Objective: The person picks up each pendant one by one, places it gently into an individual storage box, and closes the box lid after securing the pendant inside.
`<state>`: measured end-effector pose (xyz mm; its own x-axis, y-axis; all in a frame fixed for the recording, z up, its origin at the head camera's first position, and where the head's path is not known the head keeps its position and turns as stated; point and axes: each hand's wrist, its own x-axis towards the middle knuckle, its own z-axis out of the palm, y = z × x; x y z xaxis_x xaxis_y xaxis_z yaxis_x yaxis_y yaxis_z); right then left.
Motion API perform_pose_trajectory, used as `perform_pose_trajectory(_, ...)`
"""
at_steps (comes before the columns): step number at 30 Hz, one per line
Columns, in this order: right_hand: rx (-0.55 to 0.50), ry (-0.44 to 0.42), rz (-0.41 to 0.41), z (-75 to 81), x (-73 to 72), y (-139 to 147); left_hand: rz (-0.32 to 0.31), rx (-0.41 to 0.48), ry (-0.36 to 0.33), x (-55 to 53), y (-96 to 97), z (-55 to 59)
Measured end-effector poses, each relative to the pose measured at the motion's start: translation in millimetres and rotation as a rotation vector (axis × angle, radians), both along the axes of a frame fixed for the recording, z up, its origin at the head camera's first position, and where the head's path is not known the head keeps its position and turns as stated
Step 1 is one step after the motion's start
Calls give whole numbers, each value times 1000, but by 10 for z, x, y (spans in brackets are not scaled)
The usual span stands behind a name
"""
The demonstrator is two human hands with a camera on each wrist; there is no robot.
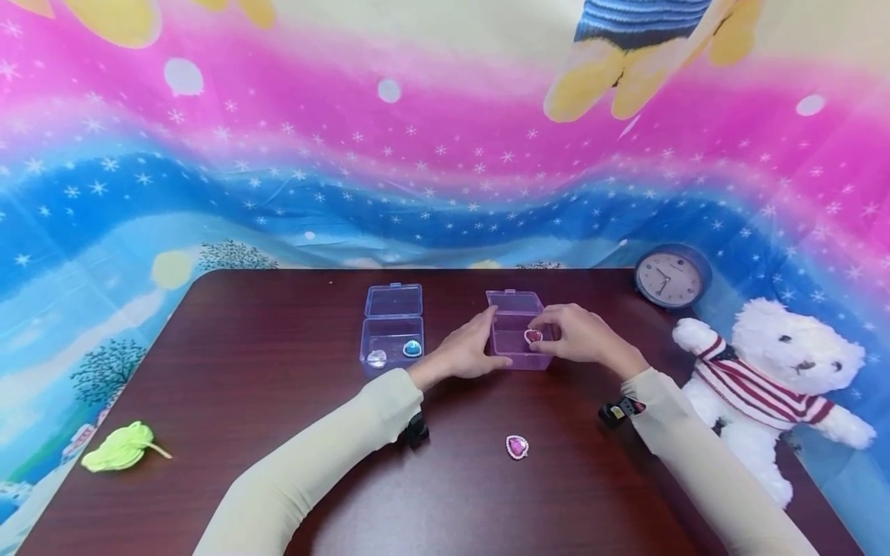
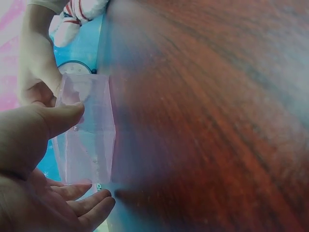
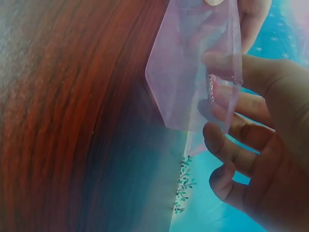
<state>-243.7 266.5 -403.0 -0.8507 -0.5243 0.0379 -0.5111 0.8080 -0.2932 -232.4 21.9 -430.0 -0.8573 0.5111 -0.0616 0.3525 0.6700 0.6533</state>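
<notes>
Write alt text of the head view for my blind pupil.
A person's right hand pinches a red gem inside an open, translucent pink plastic box held by the left hand. To its left, a translucent blue plastic box holds a clear gem and a blue gem.

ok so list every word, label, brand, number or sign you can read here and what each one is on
No text can be read in any view.
Clock: marks on the dial, too small and blurred to read.
Device at the right wrist: tiny coloured marks, too small to read.
Pink box and blue box: no lettering visible.
</notes>
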Motion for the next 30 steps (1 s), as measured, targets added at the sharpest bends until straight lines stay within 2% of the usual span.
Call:
perform_pose_trajectory(5, -3, -32, 12, -3, -39, -11, 1, -1, 5, -2, 0, 12)
perform_pose_trajectory(20, -1, -48, -8, -20, -37, -1, -5, -28, 28, -3, 22, -23)
perform_pose_trajectory(25, -40, 37, 8, -8, 27, 27, 0, -33, 22, -7, 28, -33)
perform_pose_trajectory(28, -120, 53, 27, 50, 121, 34, 0, -30, 19, -9, 23, -28)
perform_pose_trajectory(30, -178, 32, 50, 84, 213, 38, 0, -22, 20, -3, 16, -22)
